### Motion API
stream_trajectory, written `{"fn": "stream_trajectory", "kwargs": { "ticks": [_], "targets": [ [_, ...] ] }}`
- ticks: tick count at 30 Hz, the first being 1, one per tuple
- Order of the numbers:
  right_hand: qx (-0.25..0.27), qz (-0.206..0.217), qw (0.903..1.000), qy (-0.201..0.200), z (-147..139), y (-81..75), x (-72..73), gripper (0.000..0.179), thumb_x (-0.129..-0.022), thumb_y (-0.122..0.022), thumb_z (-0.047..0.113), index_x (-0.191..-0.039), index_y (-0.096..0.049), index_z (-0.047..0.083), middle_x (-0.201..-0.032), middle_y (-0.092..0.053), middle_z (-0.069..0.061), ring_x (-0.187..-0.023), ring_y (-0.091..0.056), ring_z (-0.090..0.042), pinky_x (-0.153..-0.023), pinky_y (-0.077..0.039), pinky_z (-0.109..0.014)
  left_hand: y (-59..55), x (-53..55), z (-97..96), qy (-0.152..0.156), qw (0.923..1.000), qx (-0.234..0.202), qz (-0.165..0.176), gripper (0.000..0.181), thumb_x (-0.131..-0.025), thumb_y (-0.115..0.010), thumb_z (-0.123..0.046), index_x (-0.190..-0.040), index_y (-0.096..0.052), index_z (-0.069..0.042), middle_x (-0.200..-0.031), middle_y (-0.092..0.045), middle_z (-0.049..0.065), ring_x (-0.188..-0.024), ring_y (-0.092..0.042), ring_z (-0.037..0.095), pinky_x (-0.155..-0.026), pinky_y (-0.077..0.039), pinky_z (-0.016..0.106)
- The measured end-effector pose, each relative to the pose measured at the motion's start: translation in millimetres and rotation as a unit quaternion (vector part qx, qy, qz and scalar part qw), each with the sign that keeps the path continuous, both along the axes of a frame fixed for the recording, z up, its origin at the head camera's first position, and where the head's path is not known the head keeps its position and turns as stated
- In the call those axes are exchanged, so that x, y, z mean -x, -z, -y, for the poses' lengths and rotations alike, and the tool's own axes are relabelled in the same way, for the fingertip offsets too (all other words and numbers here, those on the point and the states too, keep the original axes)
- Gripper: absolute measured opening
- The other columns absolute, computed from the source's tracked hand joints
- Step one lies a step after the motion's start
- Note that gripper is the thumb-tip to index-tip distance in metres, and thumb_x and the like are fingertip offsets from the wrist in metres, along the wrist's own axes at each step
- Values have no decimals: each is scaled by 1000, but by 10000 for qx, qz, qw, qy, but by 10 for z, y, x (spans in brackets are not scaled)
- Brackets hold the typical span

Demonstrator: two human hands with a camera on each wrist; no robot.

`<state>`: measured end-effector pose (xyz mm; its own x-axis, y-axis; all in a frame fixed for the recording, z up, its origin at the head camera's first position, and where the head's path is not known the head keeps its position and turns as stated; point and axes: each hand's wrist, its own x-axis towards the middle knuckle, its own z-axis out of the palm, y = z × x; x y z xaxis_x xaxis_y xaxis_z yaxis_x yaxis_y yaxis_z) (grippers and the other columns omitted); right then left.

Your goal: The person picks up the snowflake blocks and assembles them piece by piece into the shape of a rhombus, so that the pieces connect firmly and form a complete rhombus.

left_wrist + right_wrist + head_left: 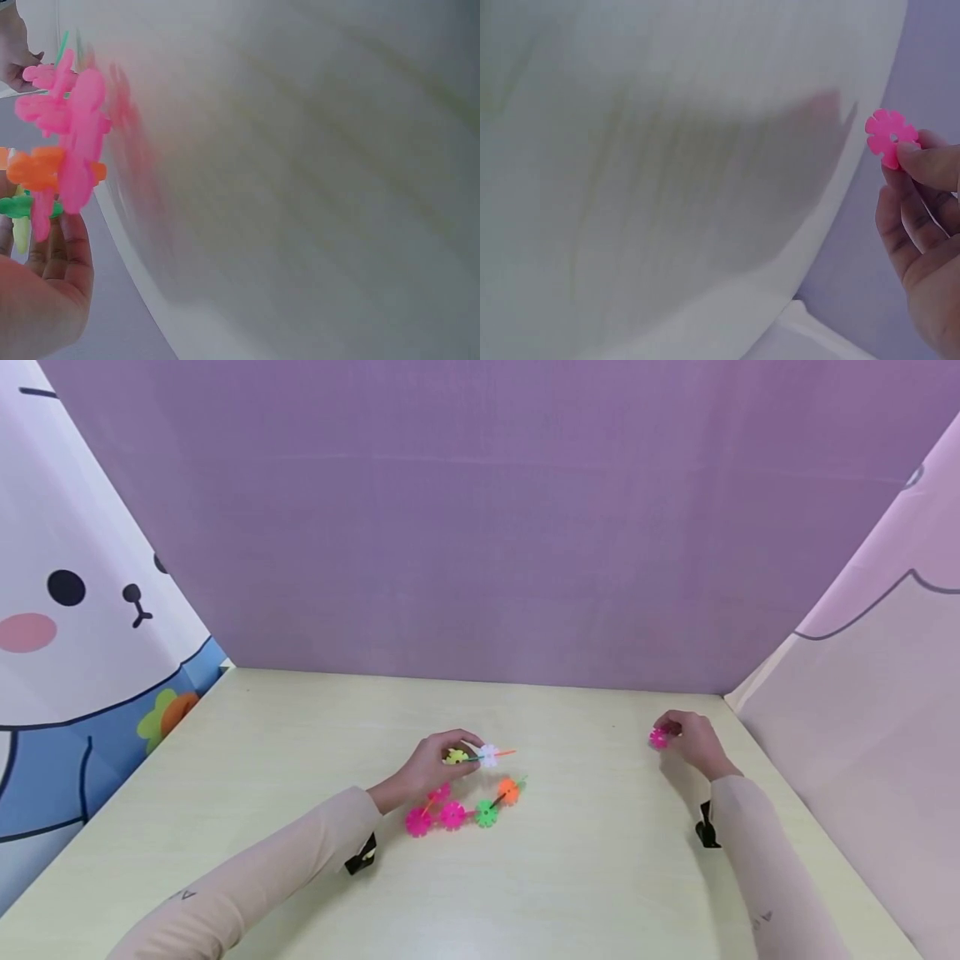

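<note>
My left hand [431, 767] pinches a chain of slotted plastic snowflake discs near a yellow disc [456, 757]. A white disc [488, 755] and an orange one seen edge-on extend right of the fingers. The chain loops round below the hand through pink discs [452, 815], a green disc [486, 813] and an orange disc [508, 791]. In the left wrist view, pink discs [86, 142] partly cover the fingers. Far to the right, my right hand [699, 746] holds a single pink snowflake disc [891, 138] between thumb and fingers, apart from the chain.
Both hands are over a pale wood-grain table [570, 877]. A purple panel [480, 527] rises behind its back edge. Printed cloth walls stand at the left [75, 693] and right [870, 718]. Black straps show at both wrists.
</note>
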<state>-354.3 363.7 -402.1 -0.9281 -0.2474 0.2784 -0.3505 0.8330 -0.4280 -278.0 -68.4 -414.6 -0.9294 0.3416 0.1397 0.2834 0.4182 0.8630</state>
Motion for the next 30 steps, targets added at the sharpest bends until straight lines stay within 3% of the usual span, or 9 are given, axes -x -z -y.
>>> {"fn": "stream_trajectory", "kwargs": {
  "ticks": [6,20,30],
  "targets": [
    [327,103,9993,-153,124,-34,-38,16,-76,-59,-11,-89,-65,-5,-83,-66,-19,-72,-61,-23,-61,-47,-18,-17,-11,0,11,10000,-22,24,25,-82,-68,-17,-104,-63,-25,-97,-66,-5,-93,-58,12,-81,-42,31],
    [720,391,9947,-627,557,-42,-222,14,-79,-62,-5,-92,-65,-2,-86,-67,-15,-76,-61,-22,-67,-49,-26,-2,2,10,50,10000,-18,25,25,-82,-68,-18,-104,-62,-25,-98,-66,-4,-94,-58,12,-82,-42,32],
    [1412,693,9804,-1187,952,-12,-351,16,-79,-61,-7,-94,-65,-3,-89,-66,-17,-80,-62,-25,-65,-50,-21,9,5,15,52,10000,-66,9,24,-82,-68,-17,-104,-63,-25,-98,-65,-5,-93,-59,12,-79,-43,31]
  ]
}}
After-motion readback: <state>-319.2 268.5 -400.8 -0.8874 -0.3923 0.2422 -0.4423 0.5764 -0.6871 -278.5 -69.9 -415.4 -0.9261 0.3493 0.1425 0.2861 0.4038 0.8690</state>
